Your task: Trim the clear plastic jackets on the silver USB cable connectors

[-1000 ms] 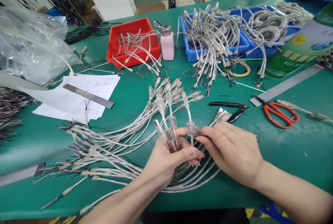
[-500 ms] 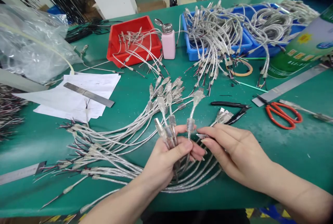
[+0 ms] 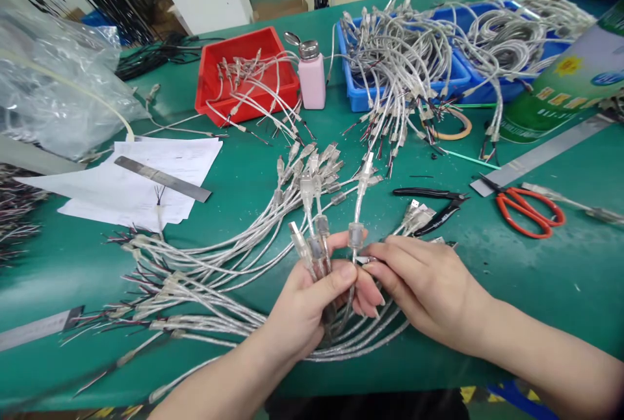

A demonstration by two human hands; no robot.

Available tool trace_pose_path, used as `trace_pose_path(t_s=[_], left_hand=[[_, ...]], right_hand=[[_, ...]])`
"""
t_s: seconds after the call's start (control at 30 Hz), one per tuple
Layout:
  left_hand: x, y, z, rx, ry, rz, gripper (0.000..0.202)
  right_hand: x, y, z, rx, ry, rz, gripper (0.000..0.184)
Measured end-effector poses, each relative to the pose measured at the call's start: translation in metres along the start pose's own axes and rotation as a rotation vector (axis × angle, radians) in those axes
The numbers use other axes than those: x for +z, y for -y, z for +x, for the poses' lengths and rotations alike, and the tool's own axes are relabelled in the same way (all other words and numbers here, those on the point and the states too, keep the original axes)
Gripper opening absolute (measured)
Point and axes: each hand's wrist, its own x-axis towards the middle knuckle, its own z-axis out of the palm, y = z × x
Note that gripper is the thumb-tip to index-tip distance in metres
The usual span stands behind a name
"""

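Lettering Around My Grip Too Blurred to Read

Ahead and to the right of my right hand [image 3: 429, 290], a green-and-lilac container [image 3: 570, 78] carries a row of yellow characters [image 3: 556, 101], a sun emblem [image 3: 568, 66] and a blue oval [image 3: 607, 77] with pale marks; I can't make out a word. Ahead and left of my left hand [image 3: 316, 290], paper sheets [image 3: 112, 196] bear print too faint for me.

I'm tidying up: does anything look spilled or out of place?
The pink bottle has its lid flipped open, uncovering its top. Cable ends hang untidily over the fronts of the red bin and blue bin. Nothing stands out about the cables in the left hand.
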Motion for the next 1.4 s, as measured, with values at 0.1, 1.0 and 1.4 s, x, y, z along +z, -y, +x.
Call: trace_pose_path(t_s=[0.1, 1.0, 1.4], left_hand=[[0.000, 0.000, 0.000, 0.006, 0.009, 0.037, 0.032], [0.000, 0.002, 0.001, 0.024, 0.034, 0.017, 0.031], [0.004, 0.002, 0.001, 0.036, -0.031, 0.018, 0.031]], right_hand=[[-0.001, -0.001, 0.000, 0.016, 0.013, 0.006, 0.024], [-0.002, 0.000, 0.001, 0.021, 0.020, 0.080, 0.020], [-0.006, -0.008, 0.007, -0.023, -0.202, -0.050, 0.009]])
